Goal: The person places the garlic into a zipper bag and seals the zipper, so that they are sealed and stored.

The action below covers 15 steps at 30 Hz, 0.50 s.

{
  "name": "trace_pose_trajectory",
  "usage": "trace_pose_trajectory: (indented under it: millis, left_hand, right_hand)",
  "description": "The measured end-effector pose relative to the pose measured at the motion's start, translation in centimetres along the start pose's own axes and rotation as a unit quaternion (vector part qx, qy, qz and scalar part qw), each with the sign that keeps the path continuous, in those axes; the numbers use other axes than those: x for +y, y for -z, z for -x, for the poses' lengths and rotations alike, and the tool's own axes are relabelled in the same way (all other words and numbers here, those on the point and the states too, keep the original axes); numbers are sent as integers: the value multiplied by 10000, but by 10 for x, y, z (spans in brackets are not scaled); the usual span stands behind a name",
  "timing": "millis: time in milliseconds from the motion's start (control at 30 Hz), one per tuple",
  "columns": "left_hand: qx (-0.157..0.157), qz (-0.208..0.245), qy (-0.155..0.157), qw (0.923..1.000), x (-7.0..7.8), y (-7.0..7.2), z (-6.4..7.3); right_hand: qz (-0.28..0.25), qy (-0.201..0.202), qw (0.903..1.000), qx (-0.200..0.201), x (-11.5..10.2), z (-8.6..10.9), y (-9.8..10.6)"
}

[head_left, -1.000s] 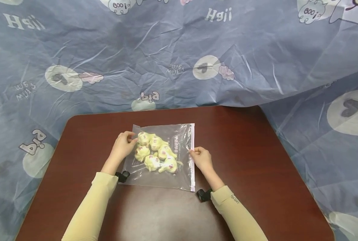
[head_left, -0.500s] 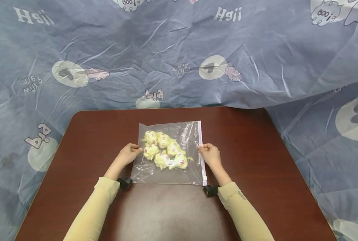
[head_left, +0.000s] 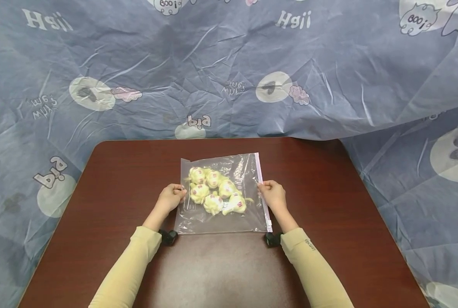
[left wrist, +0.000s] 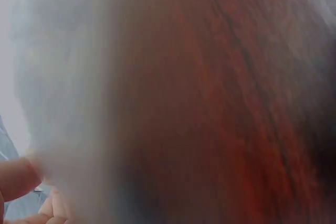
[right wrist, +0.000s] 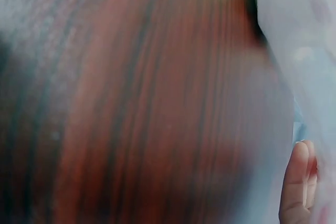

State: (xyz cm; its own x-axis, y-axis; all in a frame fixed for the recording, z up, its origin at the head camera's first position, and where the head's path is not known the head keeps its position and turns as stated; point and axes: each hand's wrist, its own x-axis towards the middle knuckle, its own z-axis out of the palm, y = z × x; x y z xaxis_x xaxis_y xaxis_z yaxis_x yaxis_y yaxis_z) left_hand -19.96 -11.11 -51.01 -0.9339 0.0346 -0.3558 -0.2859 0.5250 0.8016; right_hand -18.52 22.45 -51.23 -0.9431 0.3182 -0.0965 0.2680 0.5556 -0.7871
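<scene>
A clear zip bag (head_left: 217, 224) lies flat over the middle of the table, holding several pale yellow, rounded lumps (head_left: 199, 193) with pinkish-red marks. My left hand (head_left: 170, 197) pinches the bag's left edge between thumb and fingers. On the opposite side, my right hand (head_left: 273, 197) pinches the edge with the pale zip strip (head_left: 265, 205). A small slider (head_left: 269, 223) sits at the strip's near end. In the left wrist view, fingers (left wrist: 18, 179) show at the blurred plastic's lower corner. The right wrist view catches a thumb (right wrist: 295, 179) beside the hazy film.
The reddish-brown table (head_left: 329, 214) has rounded far corners and a glossy bright patch near its front. A blue-grey patterned cloth (head_left: 213, 51) hangs behind it and along both sides. Black wrist cameras (head_left: 169, 238) sit close to the bag's near corners.
My left fingers have come onto the bag's left edge and closed on it. The bag and both hands sit a little farther right in view; the right hand keeps its pinch.
</scene>
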Motion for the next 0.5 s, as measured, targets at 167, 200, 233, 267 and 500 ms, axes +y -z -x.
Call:
trace_pose_trajectory:
  millis: [167, 200, 233, 267, 500]
  left_hand:
    - [227, 421, 7, 9989, 1, -3, 1]
    - [274, 480, 6, 9985, 1, -3, 1]
    - [352, 584, -12, 9977, 2, -4, 3]
    - [401, 692, -16, 9968, 2, -5, 4]
    - [609, 1488, 393, 9862, 0, -10, 5]
  right_hand:
    - [132, 91, 9997, 159, 3, -3, -1]
    - [133, 87, 9997, 164, 4, -3, -1]
    - [136, 82, 9997, 173, 4, -3, -2]
    - [134, 78, 9997, 181, 4, -4, -2]
    - [27, 72, 9998, 203, 6, -6, -3]
